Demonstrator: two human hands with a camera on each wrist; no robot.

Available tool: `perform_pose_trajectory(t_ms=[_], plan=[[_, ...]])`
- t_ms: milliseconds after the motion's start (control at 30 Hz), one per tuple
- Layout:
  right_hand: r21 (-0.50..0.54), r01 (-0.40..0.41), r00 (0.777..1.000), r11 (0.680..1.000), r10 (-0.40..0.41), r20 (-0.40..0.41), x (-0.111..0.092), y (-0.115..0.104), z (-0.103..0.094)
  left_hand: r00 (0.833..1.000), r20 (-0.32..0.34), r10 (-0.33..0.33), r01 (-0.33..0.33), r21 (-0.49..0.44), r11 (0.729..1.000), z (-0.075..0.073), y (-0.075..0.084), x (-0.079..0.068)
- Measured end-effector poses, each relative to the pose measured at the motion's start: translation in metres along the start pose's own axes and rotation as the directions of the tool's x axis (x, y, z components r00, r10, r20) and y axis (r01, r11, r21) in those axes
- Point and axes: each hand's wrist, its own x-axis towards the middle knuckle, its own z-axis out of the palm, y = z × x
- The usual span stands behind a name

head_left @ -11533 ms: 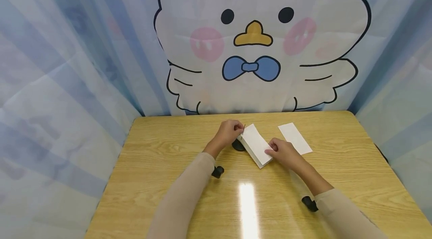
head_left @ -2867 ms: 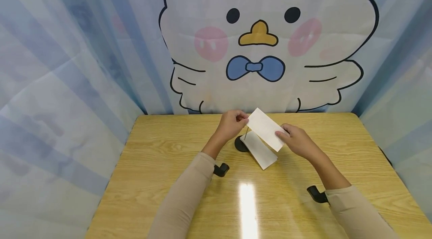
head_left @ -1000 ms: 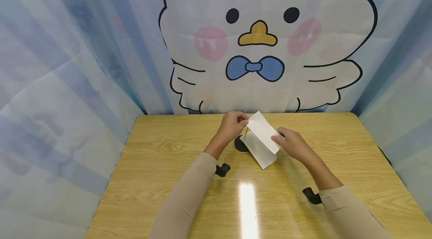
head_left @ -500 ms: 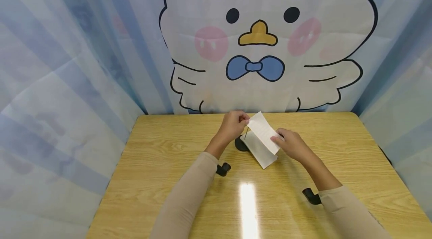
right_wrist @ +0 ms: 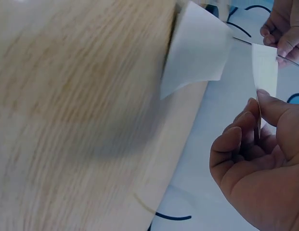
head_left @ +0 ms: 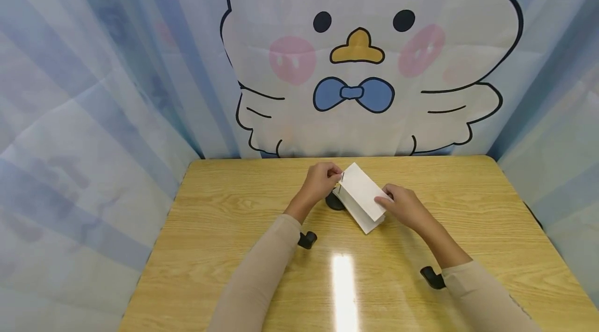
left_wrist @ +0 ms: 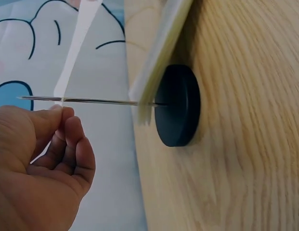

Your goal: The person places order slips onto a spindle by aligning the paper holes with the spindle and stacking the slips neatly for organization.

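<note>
A receipt spike stands near the table's far middle, its round black base [left_wrist: 180, 108] flat on the wood. Its thin metal needle [left_wrist: 103, 101] points up through a stack of white paper slips [head_left: 359, 218] lying low near the base. Higher up, another white paper slip [head_left: 361, 192] is pierced by the needle near one end, apart from the stack. My left hand [head_left: 319, 184] pinches that pierced end between thumb and finger, beside the needle. My right hand [head_left: 404, 208] pinches the slip's other end, with thumb on top, as the right wrist view also shows.
The wooden table [head_left: 234, 249] reaches back to a curtain [head_left: 346, 129] printed with a cartoon bird. A black wrist mount [head_left: 307, 240] sits by the left sleeve and another black mount [head_left: 432, 277] by the right.
The slip, held above the needle's tip half a second ago, now has the needle through it and sits lower. The loose slip at the right 11.5 s ago is gone from the table.
</note>
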Motion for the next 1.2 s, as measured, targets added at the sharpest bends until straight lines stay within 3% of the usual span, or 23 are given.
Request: perform_pose_trajectory(t_ms=[367,767,1200], plan=[[0.015,-0.034,0.999,0.999,0.033,0.015,-0.002,0.012,0.012,0.999,0.043,-0.028,0.028,0.015,1.000,0.008,-0.010,-0.002],[0.056,-0.072,0.994,0.996,0.068,0.082,-0.003,0.018,0.026,0.996,0.087,-0.002,-0.007,0.099,0.995,0.022,-0.028,-0.002],[0.018,-0.055,0.995,0.998,0.053,0.089,-0.004,0.022,0.034,0.996,0.073,0.059,-0.072,0.188,0.979,0.031,-0.034,-0.003]])
